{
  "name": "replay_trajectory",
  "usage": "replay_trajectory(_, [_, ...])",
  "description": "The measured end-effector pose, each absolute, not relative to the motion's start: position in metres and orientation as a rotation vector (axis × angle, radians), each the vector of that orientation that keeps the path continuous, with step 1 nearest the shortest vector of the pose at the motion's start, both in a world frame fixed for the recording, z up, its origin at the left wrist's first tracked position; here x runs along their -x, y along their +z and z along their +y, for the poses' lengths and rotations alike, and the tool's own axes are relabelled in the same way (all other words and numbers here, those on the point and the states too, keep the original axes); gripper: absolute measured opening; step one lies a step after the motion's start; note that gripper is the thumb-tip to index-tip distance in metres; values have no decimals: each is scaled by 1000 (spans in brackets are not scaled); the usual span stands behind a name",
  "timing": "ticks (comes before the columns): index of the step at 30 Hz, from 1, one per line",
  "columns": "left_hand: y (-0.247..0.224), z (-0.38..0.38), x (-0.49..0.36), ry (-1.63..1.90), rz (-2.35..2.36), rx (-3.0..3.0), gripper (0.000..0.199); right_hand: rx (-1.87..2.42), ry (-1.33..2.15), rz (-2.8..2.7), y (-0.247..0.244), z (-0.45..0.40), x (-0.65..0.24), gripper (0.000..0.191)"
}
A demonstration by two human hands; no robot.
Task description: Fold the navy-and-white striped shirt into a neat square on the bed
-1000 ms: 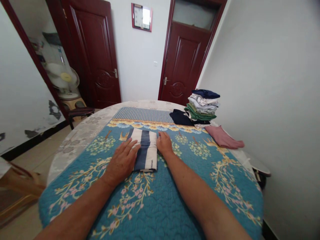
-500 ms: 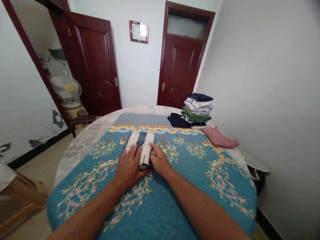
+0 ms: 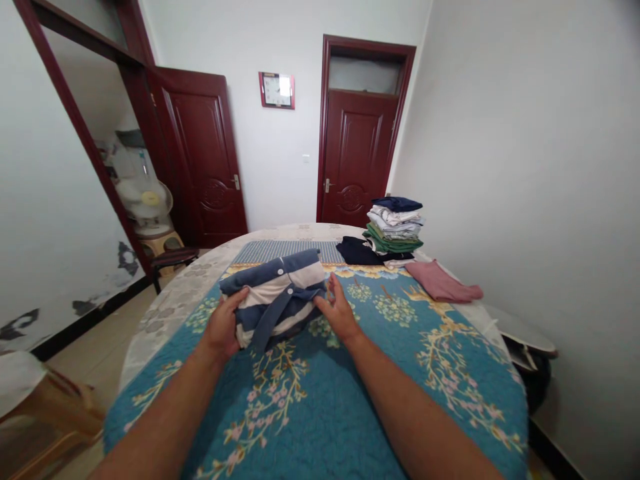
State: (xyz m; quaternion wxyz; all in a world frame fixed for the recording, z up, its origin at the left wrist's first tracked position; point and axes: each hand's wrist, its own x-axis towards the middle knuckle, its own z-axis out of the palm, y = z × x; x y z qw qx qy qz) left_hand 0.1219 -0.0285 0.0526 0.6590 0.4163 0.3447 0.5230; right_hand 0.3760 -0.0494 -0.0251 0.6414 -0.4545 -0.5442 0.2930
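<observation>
**Room:** white walls, with a dark red door (image 3: 200, 160) at upper left and a second dark red door (image 3: 357, 153) right of centre. A wall clock (image 3: 277, 90) hangs between them, and a pedestal fan (image 3: 146, 200) stands in the recess at far left.

**Work surface:** a round counter (image 3: 165, 313) fills the lower frame, covered by a teal quilt (image 3: 450, 400) with a branch-and-blossom pattern.

**Clothes, upper right of quilt:** a neat stack of folded clothes (image 3: 395, 227) sits at the far edge. A navy garment (image 3: 356, 251) lies against its left side, and a pink garment (image 3: 443, 283) lies just to its right (neither one is on the stack).

**Status:** the stack is done. The navy and pink pieces lie separately, and the striped shirt (image 3: 275, 300) at centre is not laid flat or squared. This navy-and-white shirt is a doubled-over bundle, tilted, with its buttoned placket showing (contact with the quilt is hard to confirm).

**Hands:** the left hand (image 3: 220, 327) is curled around the shirt's lower left edge, gripping it. The right hand (image 3: 340, 310) is open, fingers spread, and touches the shirt's right edge without a visible grip.
</observation>
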Motion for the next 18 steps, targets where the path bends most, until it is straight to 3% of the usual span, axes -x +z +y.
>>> replay_trajectory(5, [64, -28, -148, 961, 568, -650, 56, 818, 1288, -1047, -3, -59, -406, 64])
replay_trajectory(14, [2, -29, -174, 787, 732, -684, 58, 1195, 1420, -711, -32, -67, -472, 27])
replay_trajectory(18, [-1, -25, -160, 619, 565, -686, 68, 1128, 1529, -796, -15, -65, -500, 31])
